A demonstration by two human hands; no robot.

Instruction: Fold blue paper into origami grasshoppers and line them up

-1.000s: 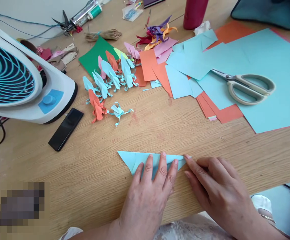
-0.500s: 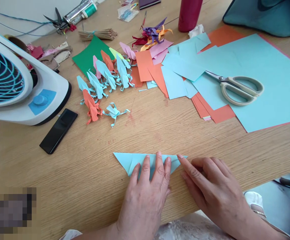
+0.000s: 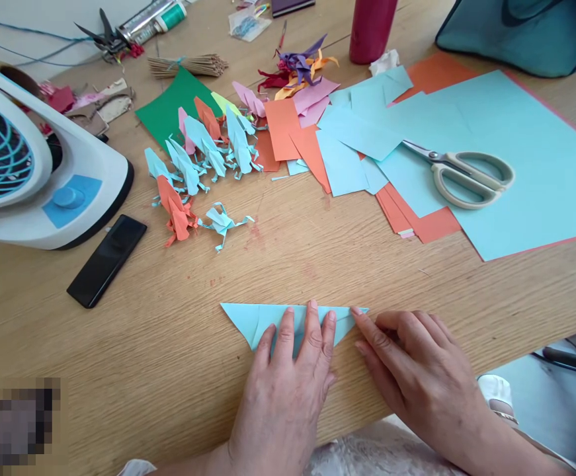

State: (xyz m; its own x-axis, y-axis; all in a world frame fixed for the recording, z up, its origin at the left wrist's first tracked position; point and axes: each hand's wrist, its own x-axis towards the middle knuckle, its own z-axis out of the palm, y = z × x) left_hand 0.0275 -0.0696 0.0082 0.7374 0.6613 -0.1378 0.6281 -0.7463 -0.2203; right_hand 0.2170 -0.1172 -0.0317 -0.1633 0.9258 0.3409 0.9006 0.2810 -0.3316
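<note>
On the table near its front edge lies a light-blue paper (image 3: 241, 320), folded into a long triangle with its straight edge away from me. My left hand (image 3: 288, 377) rests open on it, fingers spread and pressing it flat, covering part of its lower side. At the paper's right tip, the index fingertip of my right hand (image 3: 416, 370) touches the corner. Its thumb is apart from the index finger and the other fingers are bent.
Folded paper figures (image 3: 208, 149) stand at the upper left, with a small light-blue figure (image 3: 223, 221) in front. Scissors (image 3: 471, 175) lie on blue sheets (image 3: 540, 165). A black phone (image 3: 106, 261), fan (image 3: 94, 178), dark red bottle (image 3: 373, 30) and teal bag (image 3: 520, 33) surround the work.
The whole view has shifted slightly, with things appearing a little further left. Both hands keep nearly the same places on the folded paper.
</note>
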